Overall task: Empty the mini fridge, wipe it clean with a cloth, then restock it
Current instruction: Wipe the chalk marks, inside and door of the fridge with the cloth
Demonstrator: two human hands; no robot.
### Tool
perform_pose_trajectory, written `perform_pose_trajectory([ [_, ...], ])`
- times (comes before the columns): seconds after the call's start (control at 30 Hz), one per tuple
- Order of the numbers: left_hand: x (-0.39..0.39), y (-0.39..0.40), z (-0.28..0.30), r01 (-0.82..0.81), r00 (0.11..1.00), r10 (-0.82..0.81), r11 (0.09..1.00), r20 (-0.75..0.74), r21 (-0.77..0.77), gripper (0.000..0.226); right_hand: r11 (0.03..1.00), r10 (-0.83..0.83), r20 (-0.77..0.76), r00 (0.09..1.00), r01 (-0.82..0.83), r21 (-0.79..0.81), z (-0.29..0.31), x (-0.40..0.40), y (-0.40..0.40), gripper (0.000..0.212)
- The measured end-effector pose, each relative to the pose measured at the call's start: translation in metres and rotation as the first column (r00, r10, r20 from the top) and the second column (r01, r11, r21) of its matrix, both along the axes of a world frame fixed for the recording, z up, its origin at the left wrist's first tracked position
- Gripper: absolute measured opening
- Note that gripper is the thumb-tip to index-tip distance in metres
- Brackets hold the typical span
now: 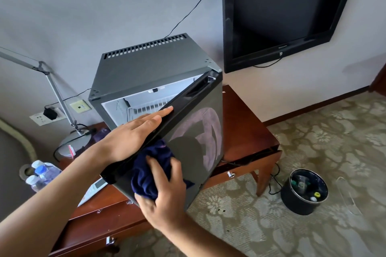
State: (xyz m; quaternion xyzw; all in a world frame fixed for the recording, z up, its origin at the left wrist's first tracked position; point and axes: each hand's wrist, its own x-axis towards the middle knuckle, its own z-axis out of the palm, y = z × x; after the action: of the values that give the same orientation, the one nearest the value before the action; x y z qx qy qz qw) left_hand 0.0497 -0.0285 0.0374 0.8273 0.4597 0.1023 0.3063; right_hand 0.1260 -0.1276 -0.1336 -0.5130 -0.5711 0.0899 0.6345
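Observation:
A dark grey mini fridge (150, 64) stands on a wooden desk (244, 123). Its glossy black door (200, 129) is swung partly open, and the white interior with a wire shelf (144, 106) shows behind it with nothing visible inside. My left hand (133, 133) lies flat with straight fingers along the door's top edge. My right hand (165, 190) grips a bunched dark blue cloth (150, 171) and presses it against the door's outer face. Several water bottles (39, 173) with blue caps stand at the desk's left end.
A desk lamp (56, 94) and wall sockets (50, 113) sit left of the fridge. A black television (282, 10) hangs on the wall at the right. A black bin (302, 192) holding rubbish stands on the patterned carpet beside the desk leg. A remote (94, 190) lies on the desk.

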Motion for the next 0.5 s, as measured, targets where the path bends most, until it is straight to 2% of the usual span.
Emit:
perform_pose_trajectory([
  [0.07,-0.002,0.003,-0.001,0.005,1.0,-0.005,1.0,0.007,-0.004,0.044,0.998,-0.067,0.03,0.997,0.067,-0.013,0.004,0.009,0.013,0.067],
  [0.17,-0.002,0.003,-0.002,0.001,1.0,-0.001,1.0,-0.023,0.003,0.042,0.972,-0.213,-0.111,0.971,0.199,-0.122,0.01,0.033,0.043,0.069],
  [0.23,-0.001,0.001,0.0,-0.016,0.999,0.016,1.0,-0.05,0.007,0.035,0.944,-0.304,-0.14,0.942,0.278,-0.18,0.02,0.056,0.066,0.066],
  [0.4,0.0,-0.005,0.0,-0.036,0.999,0.036,0.999,-0.018,-0.001,0.035,0.89,-0.404,-0.304,0.863,0.294,-0.347,0.048,0.125,0.123,0.059],
  [0.5,0.0,-0.003,-0.002,-0.019,1.0,0.019,1.0,-0.009,-0.002,0.035,0.847,-0.43,-0.275,0.86,0.279,-0.453,0.056,0.182,0.159,0.047],
])
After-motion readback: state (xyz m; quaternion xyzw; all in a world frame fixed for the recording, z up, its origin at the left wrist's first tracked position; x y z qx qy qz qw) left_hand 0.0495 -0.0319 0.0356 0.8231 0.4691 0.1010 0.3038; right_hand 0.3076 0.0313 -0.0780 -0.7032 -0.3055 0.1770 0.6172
